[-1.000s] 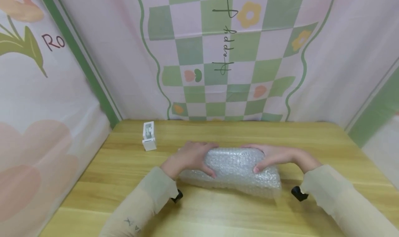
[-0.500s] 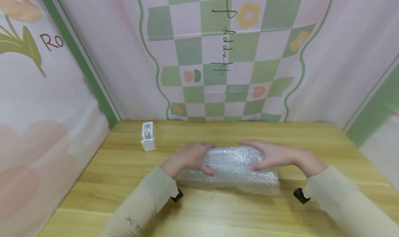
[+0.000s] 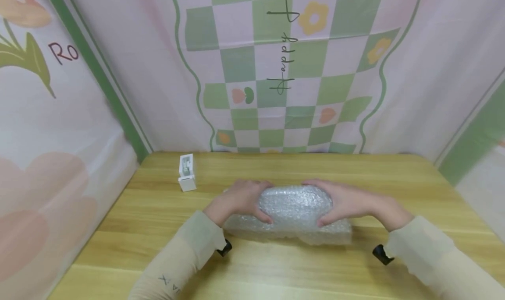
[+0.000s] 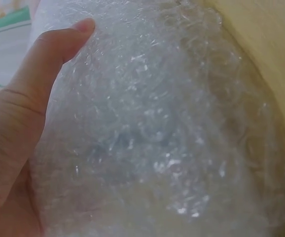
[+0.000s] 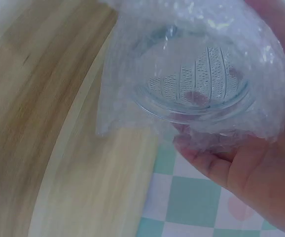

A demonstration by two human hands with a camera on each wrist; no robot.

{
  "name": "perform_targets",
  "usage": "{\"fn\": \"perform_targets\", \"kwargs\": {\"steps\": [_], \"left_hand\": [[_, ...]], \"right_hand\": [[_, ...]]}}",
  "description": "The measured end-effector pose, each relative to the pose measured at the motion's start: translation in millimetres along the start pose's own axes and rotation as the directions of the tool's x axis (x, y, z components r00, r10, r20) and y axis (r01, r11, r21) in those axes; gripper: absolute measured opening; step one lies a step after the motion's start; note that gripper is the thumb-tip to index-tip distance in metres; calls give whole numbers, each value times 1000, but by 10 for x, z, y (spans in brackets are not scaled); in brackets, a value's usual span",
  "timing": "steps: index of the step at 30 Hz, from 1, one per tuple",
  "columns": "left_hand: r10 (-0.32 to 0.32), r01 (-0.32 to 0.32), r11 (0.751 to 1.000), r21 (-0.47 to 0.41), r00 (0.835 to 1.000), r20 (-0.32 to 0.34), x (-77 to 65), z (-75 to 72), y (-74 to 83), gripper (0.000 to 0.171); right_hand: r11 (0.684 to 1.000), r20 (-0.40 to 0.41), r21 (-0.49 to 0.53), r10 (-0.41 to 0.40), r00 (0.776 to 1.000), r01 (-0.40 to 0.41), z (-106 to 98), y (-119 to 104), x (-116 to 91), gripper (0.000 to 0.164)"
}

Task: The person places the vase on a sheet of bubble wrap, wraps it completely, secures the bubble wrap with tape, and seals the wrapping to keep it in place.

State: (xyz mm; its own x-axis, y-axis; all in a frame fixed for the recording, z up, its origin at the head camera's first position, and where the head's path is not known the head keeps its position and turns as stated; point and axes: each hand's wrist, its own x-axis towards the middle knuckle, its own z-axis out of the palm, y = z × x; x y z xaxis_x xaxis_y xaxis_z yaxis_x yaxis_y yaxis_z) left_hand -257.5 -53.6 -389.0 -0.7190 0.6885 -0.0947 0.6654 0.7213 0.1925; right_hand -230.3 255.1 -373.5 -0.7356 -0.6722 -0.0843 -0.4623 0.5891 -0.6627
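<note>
A bundle of clear bubble wrap (image 3: 296,208) lies crosswise in front of me at the middle of the table. My left hand (image 3: 241,200) grips its left part, thumb on the near side and fingers over the far side. At the other end my right hand (image 3: 351,201) holds it the same way. Through the open end of the wrap, the right wrist view shows a round clear glass vessel (image 5: 192,84) with ribbed, dotted texture inside. In the left wrist view the thumb presses on the crinkled bubble wrap (image 4: 147,98); the fingers behind it are mostly hidden.
A small white box (image 3: 187,182) with a window stands at the back left of the wooden table (image 3: 150,234). Behind the table hangs a green-checked cloth (image 3: 272,63). Black wrist cameras, such as the right one (image 3: 382,255), stick out under both sleeves.
My right hand has shifted slightly, its thumb coming down the near side of the bundle. The loose near edge of the bubble wrap has drawn in a little. The left hand stays in place.
</note>
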Motion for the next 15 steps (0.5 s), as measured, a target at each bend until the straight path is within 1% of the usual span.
{"fn": "perform_targets", "kwargs": {"steps": [6, 15], "left_hand": [[0, 0, 1000, -18, 1000, 23, 13, -10, 22, 105], [-14, 26, 994, -102, 993, 118, 8, -71, 49, 109]], "right_hand": [[999, 0, 26, -23, 1000, 23, -16, 13, -11, 103], [999, 76, 47, 17, 997, -21, -64, 64, -40, 104]]}}
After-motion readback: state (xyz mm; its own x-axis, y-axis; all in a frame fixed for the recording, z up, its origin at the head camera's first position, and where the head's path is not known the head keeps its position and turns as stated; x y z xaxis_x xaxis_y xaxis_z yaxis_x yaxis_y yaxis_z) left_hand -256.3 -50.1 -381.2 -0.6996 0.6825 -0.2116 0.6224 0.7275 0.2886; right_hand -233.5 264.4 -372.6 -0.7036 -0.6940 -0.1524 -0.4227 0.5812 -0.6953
